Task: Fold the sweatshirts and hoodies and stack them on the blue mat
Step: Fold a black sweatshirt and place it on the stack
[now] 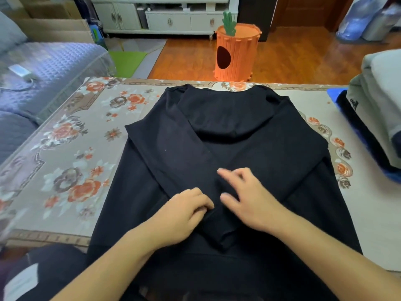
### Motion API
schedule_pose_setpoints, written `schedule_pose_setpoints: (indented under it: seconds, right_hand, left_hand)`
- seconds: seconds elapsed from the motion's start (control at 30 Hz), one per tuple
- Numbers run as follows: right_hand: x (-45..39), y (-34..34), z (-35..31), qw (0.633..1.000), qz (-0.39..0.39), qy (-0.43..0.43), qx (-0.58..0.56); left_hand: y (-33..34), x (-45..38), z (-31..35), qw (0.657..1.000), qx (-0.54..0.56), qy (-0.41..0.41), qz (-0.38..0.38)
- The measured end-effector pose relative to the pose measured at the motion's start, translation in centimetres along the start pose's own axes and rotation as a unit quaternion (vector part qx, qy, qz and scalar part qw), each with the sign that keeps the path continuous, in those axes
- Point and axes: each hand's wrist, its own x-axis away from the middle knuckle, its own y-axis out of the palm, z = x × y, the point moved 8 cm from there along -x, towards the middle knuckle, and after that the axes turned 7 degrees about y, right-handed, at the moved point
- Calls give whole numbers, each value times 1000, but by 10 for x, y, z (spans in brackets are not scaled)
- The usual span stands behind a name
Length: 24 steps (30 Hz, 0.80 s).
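Black hoodie (217, 148) is lying flat mid-table, both sleeves crossing inward over the body so it's making a tidy rectangle. Left hand (184, 210) is curling, pinching a cuff to pin it; right hand (249, 196) is resting w/ fingers spread, smoothing. Blue mat (335, 95) w/ folded stack (377, 109) is waiting far right.
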Motion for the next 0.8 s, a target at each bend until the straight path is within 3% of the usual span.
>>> schedule_pose_setpoints:
  seconds: [0.07,0.1,0.17,0.23,0.27,0.3,0.37,0.43,0.5,0.53,0.57,0.67,0.8]
  right_hand:
    - [20,15,-16,987,14,-82,139]
    - [22,18,-16,983,-3,-83,164]
    - [12,13,-15,986,-58,-70,140]
    - [-7,-4,-12,996,-67,-44,48]
    - [-20,-16,-5,999,-40,-23,25]
    - [-33,-29,2,1000,-3,-5,27]
    - [-57,-43,14,998,33,14,54]
    - [-81,-45,18,997,37,7,63]
    - [-113,-47,9,995,57,-28,78]
    - [-131,-47,5,993,67,-44,90]
    - [-155,-47,0,991,71,-56,101]
    - [-240,-40,-19,988,61,-66,127]
    - [-344,-36,-38,987,50,-26,152]
  left_hand:
    - [-14,-8,-9,994,93,-55,0]
    - [-23,-12,-16,989,117,-87,39]
    - [-37,-15,-28,983,-30,-113,141]
    - [-14,-17,-25,971,-199,-119,60]
    - [4,-15,-27,968,-216,-125,0]
    - [16,-11,-30,970,-200,-133,-36]
    - [16,-9,-33,986,-104,-129,-34]
    - [-13,-2,-42,987,-14,-143,65]
    - [-52,29,-66,954,-44,-218,202]
    - [-66,50,-80,928,-91,-277,232]
    - [-75,71,-93,902,-125,-342,232]
    - [-76,115,-121,841,-144,-503,139]
    - [-78,125,-142,805,-145,-559,136]
